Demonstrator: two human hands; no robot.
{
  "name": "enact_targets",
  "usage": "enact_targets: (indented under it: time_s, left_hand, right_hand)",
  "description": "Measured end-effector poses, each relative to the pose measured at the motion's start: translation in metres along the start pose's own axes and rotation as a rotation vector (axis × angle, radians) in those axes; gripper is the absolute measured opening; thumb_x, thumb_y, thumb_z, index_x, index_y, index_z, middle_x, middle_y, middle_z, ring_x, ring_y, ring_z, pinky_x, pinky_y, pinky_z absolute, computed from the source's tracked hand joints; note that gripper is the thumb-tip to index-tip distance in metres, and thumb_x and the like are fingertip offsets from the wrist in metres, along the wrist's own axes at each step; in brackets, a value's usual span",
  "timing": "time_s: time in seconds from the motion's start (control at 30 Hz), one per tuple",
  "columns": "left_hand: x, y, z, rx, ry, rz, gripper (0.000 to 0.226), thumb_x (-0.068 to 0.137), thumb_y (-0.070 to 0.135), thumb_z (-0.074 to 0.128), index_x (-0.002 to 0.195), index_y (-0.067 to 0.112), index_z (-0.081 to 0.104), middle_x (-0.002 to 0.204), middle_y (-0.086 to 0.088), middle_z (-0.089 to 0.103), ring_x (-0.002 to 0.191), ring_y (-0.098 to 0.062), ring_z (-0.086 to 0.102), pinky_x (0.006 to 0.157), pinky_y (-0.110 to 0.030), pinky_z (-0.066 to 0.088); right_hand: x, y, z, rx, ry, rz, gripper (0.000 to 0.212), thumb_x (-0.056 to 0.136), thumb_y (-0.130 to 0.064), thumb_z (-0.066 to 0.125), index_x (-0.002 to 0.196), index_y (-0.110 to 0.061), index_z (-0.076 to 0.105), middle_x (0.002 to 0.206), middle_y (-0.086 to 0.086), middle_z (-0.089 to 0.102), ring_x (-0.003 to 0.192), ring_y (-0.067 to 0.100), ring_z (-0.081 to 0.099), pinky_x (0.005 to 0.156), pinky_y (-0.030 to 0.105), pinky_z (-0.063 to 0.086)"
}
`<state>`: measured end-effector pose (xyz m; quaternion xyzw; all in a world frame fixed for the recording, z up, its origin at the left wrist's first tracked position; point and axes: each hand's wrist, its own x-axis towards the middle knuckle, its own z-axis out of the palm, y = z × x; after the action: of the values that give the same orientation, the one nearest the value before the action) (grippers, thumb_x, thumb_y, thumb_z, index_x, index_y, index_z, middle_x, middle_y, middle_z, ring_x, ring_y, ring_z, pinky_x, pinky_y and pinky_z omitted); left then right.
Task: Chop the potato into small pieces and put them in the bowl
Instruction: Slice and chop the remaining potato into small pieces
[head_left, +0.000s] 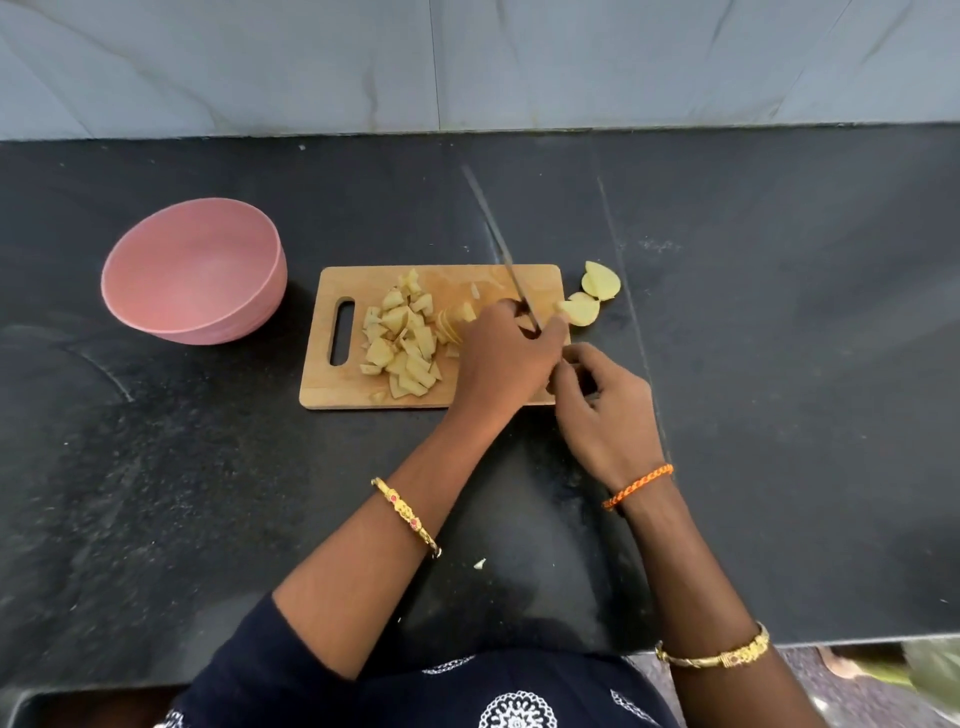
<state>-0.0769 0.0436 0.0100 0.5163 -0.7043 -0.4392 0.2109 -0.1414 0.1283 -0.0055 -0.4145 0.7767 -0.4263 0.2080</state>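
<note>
I find the pink bowl (195, 270) at the left of the frame, standing on the black counter (779, 364) well apart from any potato; nothing shows inside it, so no transfer has been made.

To its right, at centre, lies the wooden cutting board (431, 395), handle slot toward the bowl. On its left half sits a heap of chopped potato pieces (400, 340), small and irregular. I judge this the finished part of the chopping.

Right of the heap, the left hand (506, 358) rests on the board with fingers curled over a sliced potato section (452, 322), pinning it down. The knife (501, 244) runs from centre frame up toward the upper middle, its blade passing just beside those fingers.

The right hand (605, 410) sits at the board's right edge, fingers curled; I take it to be gripping the knife handle, though the handle itself is hidden.

Further right, two uncut potato slices (589, 296) lie at the board's right edge and on the counter beside it. One stray potato scrap (479, 563) lies on the counter lower in the frame.

Assessment: chopping roughly half done; remaining slices, then all loading of the bowl, outstanding.
</note>
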Motion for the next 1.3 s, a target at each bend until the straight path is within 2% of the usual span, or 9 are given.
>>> enact_targets:
  time_s: [0.1, 0.17, 0.33, 0.47, 0.57, 0.8, 1.03, 1.2, 1.3]
  left_hand:
    - [0.009, -0.006, -0.009, -0.044, 0.063, -0.064, 0.019, 0.084, 0.018, 0.058, 0.089, 0.001, 0.065, 0.08, -0.011, 0.069, 0.067, -0.021, 0.065, 0.057, -0.035, 0.054]
    - [0.011, -0.009, -0.015, -0.05, 0.057, -0.087, 0.018, 0.083, 0.016, 0.057, 0.089, 0.001, 0.066, 0.083, -0.011, 0.07, 0.071, -0.023, 0.066, 0.06, -0.037, 0.054]
    - [0.008, -0.005, -0.026, -0.099, 0.036, -0.112, 0.026, 0.077, 0.016, 0.055, 0.087, -0.004, 0.067, 0.085, -0.014, 0.071, 0.075, -0.028, 0.067, 0.064, -0.043, 0.057]
    - [0.006, -0.003, -0.036, -0.225, 0.014, -0.153, 0.034, 0.066, 0.025, 0.053, 0.081, -0.002, 0.065, 0.082, -0.016, 0.072, 0.075, -0.031, 0.07, 0.067, -0.05, 0.058]
    - [0.01, -0.009, -0.043, -0.271, 0.033, -0.171, 0.013, 0.079, 0.014, 0.057, 0.072, 0.009, 0.066, 0.078, -0.008, 0.073, 0.074, -0.026, 0.07, 0.07, -0.047, 0.058]
    - [0.014, -0.021, -0.055, -0.332, 0.085, -0.211, 0.015, 0.084, 0.008, 0.053, 0.073, 0.011, 0.063, 0.077, -0.006, 0.073, 0.076, -0.026, 0.071, 0.075, -0.047, 0.058]
    - [0.007, -0.03, -0.069, -0.353, 0.104, -0.237, 0.02, 0.087, 0.011, 0.055, 0.071, 0.013, 0.066, 0.078, -0.007, 0.073, 0.083, -0.027, 0.07, 0.076, -0.047, 0.058]
    - [0.008, -0.04, -0.082, -0.377, 0.136, -0.295, 0.011, 0.085, 0.009, 0.056, 0.083, 0.005, 0.066, 0.08, -0.007, 0.074, 0.08, -0.022, 0.071, 0.076, -0.044, 0.058]
    - [0.007, -0.04, -0.087, -0.411, 0.15, -0.317, 0.017, 0.087, 0.008, 0.055, 0.098, -0.003, 0.063, 0.084, -0.011, 0.073, 0.074, -0.018, 0.071, 0.066, -0.034, 0.06]
  right_hand:
    - [0.027, 0.006, -0.009, 0.121, 0.093, 0.073, 0.025, 0.092, -0.018, 0.05, 0.079, -0.007, 0.069, 0.085, 0.006, 0.064, 0.079, 0.012, 0.056, 0.069, 0.02, 0.039]
    - [0.056, 0.016, -0.014, -0.129, 0.094, -0.022, 0.018, 0.087, -0.01, 0.053, 0.098, -0.007, 0.067, 0.11, 0.011, 0.06, 0.108, 0.024, 0.052, 0.088, 0.021, 0.035]
    - [0.123, 0.024, -0.015, -0.581, -0.334, -0.036, 0.061, 0.081, -0.017, 0.06, 0.137, -0.028, 0.039, 0.157, 0.008, 0.011, 0.146, 0.031, 0.005, 0.117, 0.047, 0.014]
    - [0.145, 0.018, -0.021, -0.596, -0.578, -0.014, 0.076, 0.076, -0.018, 0.073, 0.14, -0.029, 0.035, 0.153, 0.004, 0.024, 0.141, 0.028, 0.021, 0.114, 0.046, 0.027]
    - [0.146, 0.017, -0.027, -0.612, -0.525, -0.031, 0.063, 0.075, -0.019, 0.077, 0.131, -0.027, 0.047, 0.141, 0.004, 0.038, 0.132, 0.029, 0.033, 0.107, 0.045, 0.033]
    - [0.131, 0.014, -0.021, -0.527, -0.347, 0.048, 0.025, 0.078, -0.009, 0.07, 0.102, -0.011, 0.063, 0.099, 0.006, 0.058, 0.088, 0.025, 0.056, 0.068, 0.026, 0.04]
    - [0.123, 0.003, -0.01, -0.542, -0.158, 0.187, 0.025, 0.078, -0.01, 0.065, 0.102, -0.008, 0.058, 0.117, 0.017, 0.05, 0.099, 0.035, 0.056, 0.077, 0.033, 0.046]
    - [0.126, -0.027, -0.018, -0.388, -0.265, 0.19, 0.02, 0.078, -0.014, 0.072, 0.097, -0.015, 0.066, 0.096, 0.008, 0.056, 0.079, 0.021, 0.054, 0.053, 0.023, 0.043]
    - [0.121, -0.053, 0.005, -0.204, -0.384, 0.071, 0.02, 0.073, -0.014, 0.077, 0.087, -0.022, 0.066, 0.096, 0.005, 0.062, 0.084, 0.019, 0.059, 0.066, 0.026, 0.048]
